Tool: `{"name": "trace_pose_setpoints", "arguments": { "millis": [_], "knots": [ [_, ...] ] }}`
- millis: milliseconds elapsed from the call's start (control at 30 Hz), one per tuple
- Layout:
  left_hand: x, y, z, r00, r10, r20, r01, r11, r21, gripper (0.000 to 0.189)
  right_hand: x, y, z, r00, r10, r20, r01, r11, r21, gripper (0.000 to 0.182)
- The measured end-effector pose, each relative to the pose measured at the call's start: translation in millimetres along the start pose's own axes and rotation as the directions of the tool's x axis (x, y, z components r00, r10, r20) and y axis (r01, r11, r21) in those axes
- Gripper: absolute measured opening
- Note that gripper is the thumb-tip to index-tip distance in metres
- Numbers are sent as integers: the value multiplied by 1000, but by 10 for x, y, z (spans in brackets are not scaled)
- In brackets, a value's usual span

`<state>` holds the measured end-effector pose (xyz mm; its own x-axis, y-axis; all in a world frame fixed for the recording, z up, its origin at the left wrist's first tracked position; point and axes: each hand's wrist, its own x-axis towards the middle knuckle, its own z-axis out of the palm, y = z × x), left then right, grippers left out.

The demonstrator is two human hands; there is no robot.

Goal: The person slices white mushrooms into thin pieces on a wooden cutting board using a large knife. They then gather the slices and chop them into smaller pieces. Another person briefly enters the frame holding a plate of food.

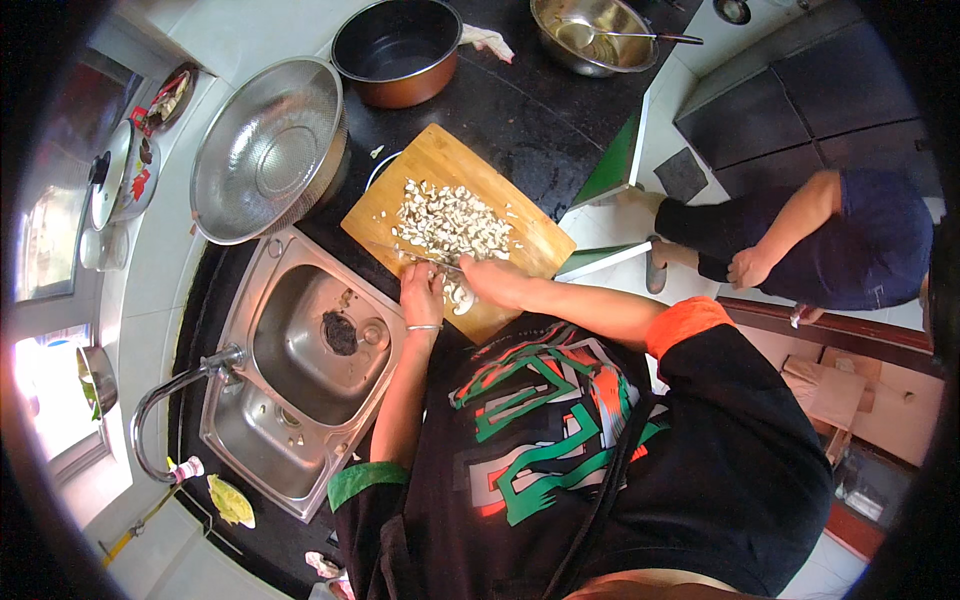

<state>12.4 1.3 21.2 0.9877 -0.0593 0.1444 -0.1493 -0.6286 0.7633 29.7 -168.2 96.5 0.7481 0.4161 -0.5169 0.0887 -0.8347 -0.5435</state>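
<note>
A wooden cutting board [525, 217] lies on the black countertop, with many small chopped mushroom pieces [450, 217] over its middle. My right hand [495, 283] grips a kitchen knife [412, 253]; its handle is hidden in the fist and the blade points left across the board. Close beside the blade, my left hand [422, 292] rests with bent fingertips on mushroom at the board's lower left edge; a bracelet circles that wrist. Larger mushroom slices [461, 298] lie between the two hands, on the side of the blade nearer my body.
A steel double sink [315, 397] with a faucet [150, 420] is at left. A mesh colander [262, 150], a dark-lined pot [397, 56] and a metal bowl with a ladle [592, 45] stand beyond the board. Another person [825, 232] is at right, near a green-edged open cabinet door [615, 161].
</note>
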Motion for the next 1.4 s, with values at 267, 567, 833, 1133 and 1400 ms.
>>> {"name": "trace_pose_setpoints", "arguments": {
  "millis": [267,567,833,1133,1400],
  "knots": [
    [-41,2,-17,999,25,-26,-23,997,70,19,-78,0,-175,1000,2,12,-3,997,78,20],
    [-47,-50,52,1000,-5,29,4,999,46,18,114,393,231,971,-171,-169,165,985,-49,15],
    [-157,136,3,998,63,31,-66,990,126,37,-263,153,-321,996,-70,-57,73,996,45,19],
    [-165,192,132,998,32,49,-40,983,178,34,-187,314,-124,984,-95,-149,98,995,19,15],
    [-76,88,189,996,88,23,-91,988,127,22,-240,241,-102,993,-52,-103,56,998,38,18]
  ]
}}
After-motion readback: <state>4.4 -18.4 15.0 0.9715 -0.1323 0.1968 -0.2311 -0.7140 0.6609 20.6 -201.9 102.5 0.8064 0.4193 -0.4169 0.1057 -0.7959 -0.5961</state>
